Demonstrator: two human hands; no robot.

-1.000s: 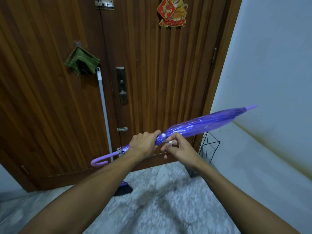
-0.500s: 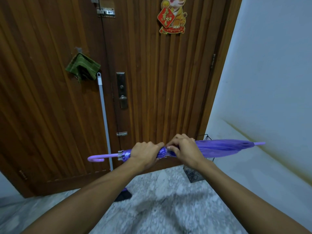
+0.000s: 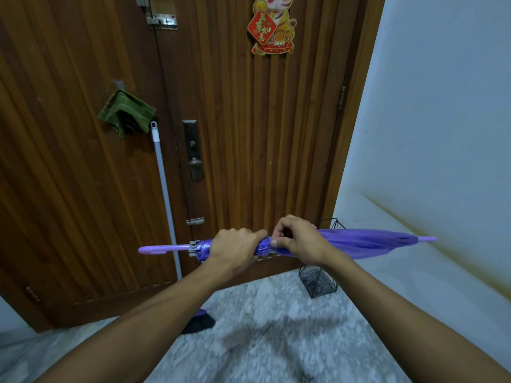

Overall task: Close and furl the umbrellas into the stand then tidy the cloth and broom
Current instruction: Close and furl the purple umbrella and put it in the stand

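Left hand (image 3: 235, 248) grips the furled umbrella (image 3: 359, 241) near its handle, right hand (image 3: 300, 239) pinches the canopy beside it, umbrella held level before the door (image 3: 249, 134), above the stand (image 3: 318, 281).

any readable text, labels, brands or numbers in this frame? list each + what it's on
Red diamond plaque on the tiger decoration stuck to the brown wooden door: gold characters, too blurred to read.
Purple furled umbrella, green cloth, white broom handle, black wire umbrella stand, metal lock plate: no text, brand or number visible.
So nothing legible anywhere.
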